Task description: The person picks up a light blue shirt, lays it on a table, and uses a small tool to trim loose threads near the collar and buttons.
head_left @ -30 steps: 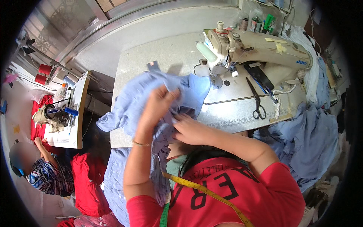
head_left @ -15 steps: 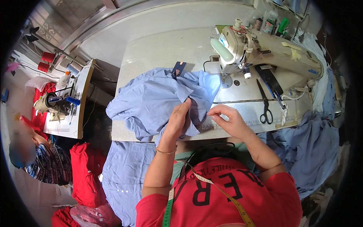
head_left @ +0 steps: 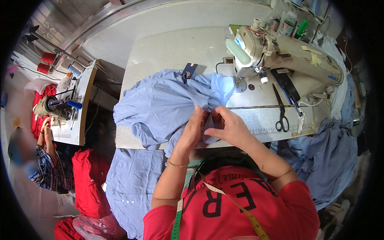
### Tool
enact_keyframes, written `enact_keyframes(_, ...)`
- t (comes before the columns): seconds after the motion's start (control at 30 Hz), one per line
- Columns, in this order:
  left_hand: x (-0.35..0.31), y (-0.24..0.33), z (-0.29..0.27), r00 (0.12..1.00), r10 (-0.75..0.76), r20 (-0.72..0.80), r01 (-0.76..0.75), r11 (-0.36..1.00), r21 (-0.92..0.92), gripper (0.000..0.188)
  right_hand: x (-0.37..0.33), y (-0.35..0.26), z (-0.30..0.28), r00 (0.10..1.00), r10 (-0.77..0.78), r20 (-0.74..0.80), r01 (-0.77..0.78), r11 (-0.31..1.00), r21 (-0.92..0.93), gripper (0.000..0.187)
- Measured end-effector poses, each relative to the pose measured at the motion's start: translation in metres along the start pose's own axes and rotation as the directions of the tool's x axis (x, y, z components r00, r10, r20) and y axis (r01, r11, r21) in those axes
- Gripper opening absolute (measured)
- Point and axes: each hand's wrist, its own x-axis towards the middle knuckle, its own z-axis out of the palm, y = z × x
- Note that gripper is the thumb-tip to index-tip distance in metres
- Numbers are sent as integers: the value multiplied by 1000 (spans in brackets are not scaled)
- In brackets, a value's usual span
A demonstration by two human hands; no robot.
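A light blue shirt (head_left: pixel 156 100) lies bunched on the sewing table (head_left: pixel 156 50), with a dark hang tag (head_left: pixel 189 71) at its far side. My left hand (head_left: pixel 195 127) is closed on the shirt's near right edge, thumb up on the cloth. Close beside it, my right hand (head_left: pixel 229 126) has its fingers bent round the same edge, thumb toward the left hand. Some fingertips are hidden in the folds. Beyond the cloth to the right stands the sewing machine (head_left: pixel 294 50); the shirt's far right part reaches near its needle plate (head_left: pixel 241 85).
Black scissors (head_left: pixel 282 114) lie right of my right hand. Blue garments hang at the table's right (head_left: pixel 316 160) and near left (head_left: pixel 134 184). Red garments (head_left: pixel 91 182) are piled further left. Another person (head_left: pixel 50 164) sits at a second sewing machine (head_left: pixel 50 106).
My right hand has moved left onto the shirt's edge beside my left hand. The left hand has shifted slightly right. The other person's hands have moved up to their machine.
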Motion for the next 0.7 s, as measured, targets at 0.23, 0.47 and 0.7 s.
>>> enact_keyframes(0.23,4,0,-4,999,4,33,0,992,-124,68,-8,26,8,918,215,334,-391,643,659,35)
enact_keyframes(0.47,-4,8,-1,1000,-4,11,4,1000,6,53,-30,27,2,919,146,366,-391,448,804,49)
enact_keyframes(0.7,-34,49,19,892,429,140,-381,550,743,26,-20,6,-22,951,80,298,-274,659,701,43)
